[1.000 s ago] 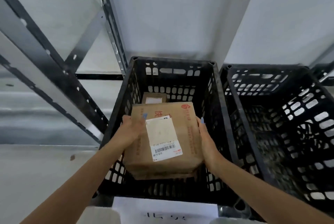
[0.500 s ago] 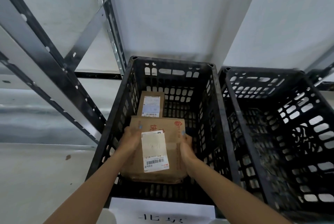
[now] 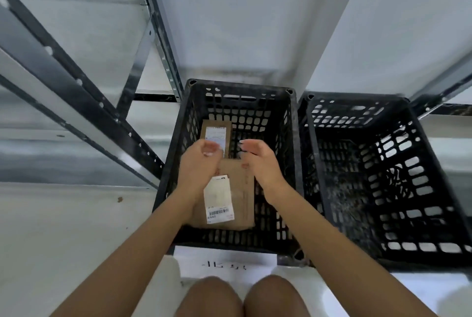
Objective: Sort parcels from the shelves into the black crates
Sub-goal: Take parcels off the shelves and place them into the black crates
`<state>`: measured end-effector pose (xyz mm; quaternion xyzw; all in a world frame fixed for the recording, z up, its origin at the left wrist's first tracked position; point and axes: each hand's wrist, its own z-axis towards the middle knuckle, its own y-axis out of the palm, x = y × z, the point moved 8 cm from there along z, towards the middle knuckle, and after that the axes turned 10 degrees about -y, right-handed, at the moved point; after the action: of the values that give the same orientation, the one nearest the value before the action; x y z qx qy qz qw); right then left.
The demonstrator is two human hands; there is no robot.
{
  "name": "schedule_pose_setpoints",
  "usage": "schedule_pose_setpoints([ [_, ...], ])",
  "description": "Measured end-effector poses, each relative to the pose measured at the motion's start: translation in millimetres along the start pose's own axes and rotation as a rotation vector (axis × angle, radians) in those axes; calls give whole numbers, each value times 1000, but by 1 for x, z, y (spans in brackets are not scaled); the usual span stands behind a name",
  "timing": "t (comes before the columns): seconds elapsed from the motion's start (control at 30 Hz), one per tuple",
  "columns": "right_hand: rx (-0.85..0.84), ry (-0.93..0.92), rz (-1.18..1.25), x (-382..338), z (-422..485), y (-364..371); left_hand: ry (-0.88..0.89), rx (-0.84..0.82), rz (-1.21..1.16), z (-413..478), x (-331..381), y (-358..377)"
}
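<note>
The brown parcel (image 3: 242,194) lies flat inside the left black crate (image 3: 240,86), with a smaller parcel (image 3: 215,132) just behind it. The left hand (image 3: 201,160) and right hand (image 3: 258,160) hover above, fingers loosely curled, holding nothing. The second crate (image 3: 357,102) stands alongside.

A white paper sign (image 3: 224,263) sits at the bottom centre of the view. It bears dark handwritten characters too blurred to read. To the left stretches a pale grey floor (image 3: 63,227), smooth and matt, with one small brown speck (image 3: 119,199) on it. Across the top rises a plain white wall (image 3: 242,22). It meets a second white panel (image 3: 396,22) on the right along a slanting edge. A faint grey smudge (image 3: 229,74) runs along the wall's foot.
</note>
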<state>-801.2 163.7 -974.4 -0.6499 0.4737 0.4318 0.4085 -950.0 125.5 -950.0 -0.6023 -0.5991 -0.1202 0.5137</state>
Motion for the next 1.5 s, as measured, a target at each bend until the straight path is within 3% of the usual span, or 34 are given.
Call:
schedule_pose_setpoints([
  [0.13, -88, -113, 6, -129, -48, -26, 142, 6, -133, -78, 113, -58],
  [0.37, -56, -308, 137, -387, -184, -103, 335, -39, -291, -261, 316, -165],
  [0.53, 57, -415, 200, -560, -290, -177, 433, -124, -364, -379, 458, -223],
  [0.67, 206, -458, 201, -646, -371, -235, 506, -296, -289, -463, 548, -229],
  [0.93, 505, -579, 228, -693, -491, -350, 738, -548, -273, -596, 631, -177],
  [1.17, 679, -679, 106, -681, -574, -494, 861, -693, -287, -715, 673, -56],
  [1.5, 718, -752, 46, -675, -652, -721, 900, -721, -438, -860, 743, 115],
])
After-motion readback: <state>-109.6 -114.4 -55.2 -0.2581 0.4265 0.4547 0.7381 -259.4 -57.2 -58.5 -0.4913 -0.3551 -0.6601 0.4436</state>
